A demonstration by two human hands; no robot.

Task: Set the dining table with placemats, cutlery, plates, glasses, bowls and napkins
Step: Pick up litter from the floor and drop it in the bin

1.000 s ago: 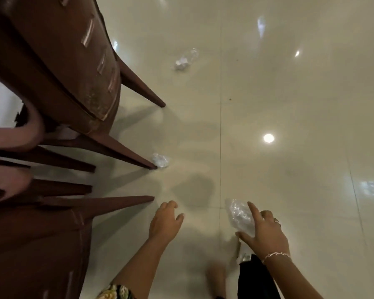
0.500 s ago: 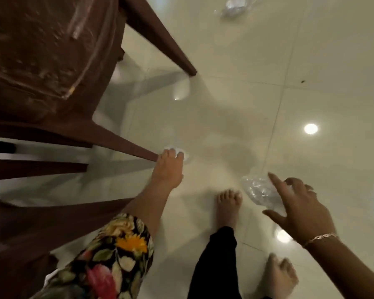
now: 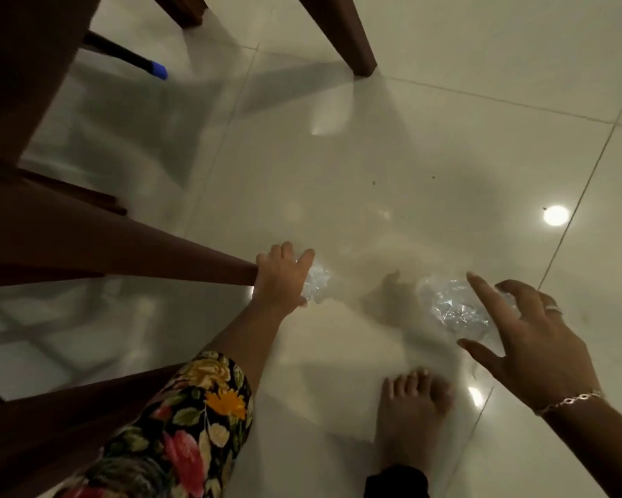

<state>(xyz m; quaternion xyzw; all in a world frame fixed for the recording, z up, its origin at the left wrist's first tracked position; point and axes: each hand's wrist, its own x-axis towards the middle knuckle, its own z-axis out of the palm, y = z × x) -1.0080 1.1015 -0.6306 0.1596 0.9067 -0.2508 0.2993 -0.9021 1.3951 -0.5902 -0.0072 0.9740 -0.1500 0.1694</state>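
Across the glossy pale tiled floor point(image 3: 428, 145), blurred reflections and a round lamp glare point(image 3: 555, 215) are seen. Dark brown chair legs point(image 3: 122, 251) are cut off by the left and upper edges, so the seats cannot be made out. A thin dark rod with a blue tip point(image 3: 158, 70) is partly hidden behind them. The left arm is covered by a floral sleeve point(image 3: 194, 418), and a bare foot point(image 3: 413, 407) is planted on the floor.

The left hand point(image 3: 282, 278) is laid just beside one leg's tip, over a crumpled clear wrapper point(image 3: 318, 282) on the floor. Much of this wrapper is hidden, and whether the grip is closed on it cannot be told. The right hand point(image 3: 532, 339) has its grip closed on a second clear wrapper point(image 3: 453, 307), pinched between thumb and curled fingers with the forefinger extended. A bracelet point(image 3: 568, 402) and a ring point(image 3: 553, 308) are worn.
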